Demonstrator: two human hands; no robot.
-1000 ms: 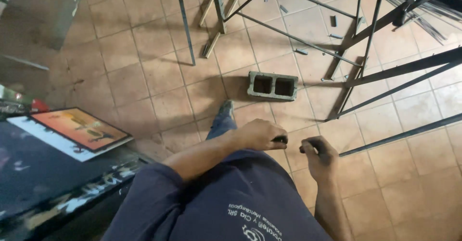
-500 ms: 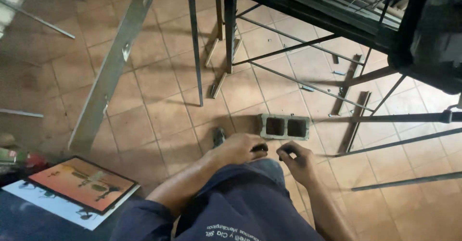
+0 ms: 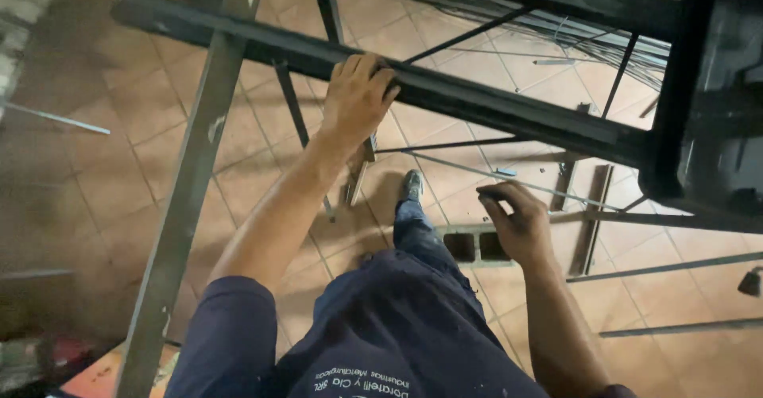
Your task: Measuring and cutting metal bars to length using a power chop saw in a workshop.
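Note:
My left hand is stretched forward and grips a long dark steel bar that crosses the view from upper left to right. Its fingers curl over the bar's top edge. My right hand hangs lower, over my raised leg, with the fingers loosely curled; I cannot see anything in it. Below that hand a grey hollow concrete block lies on the tiled floor. My shoe rests on the tiles ahead of the block.
A grey steel beam slants down the left side. Thin steel rods and angle pieces lie and stand to the right. A dark bulky metal frame fills the upper right. Terracotta floor tiles lie underneath.
My left hand has risen from near my knee and taken hold of the dark steel bar. The view has tilted and moved closer to the metal frame. My right hand has stayed low.

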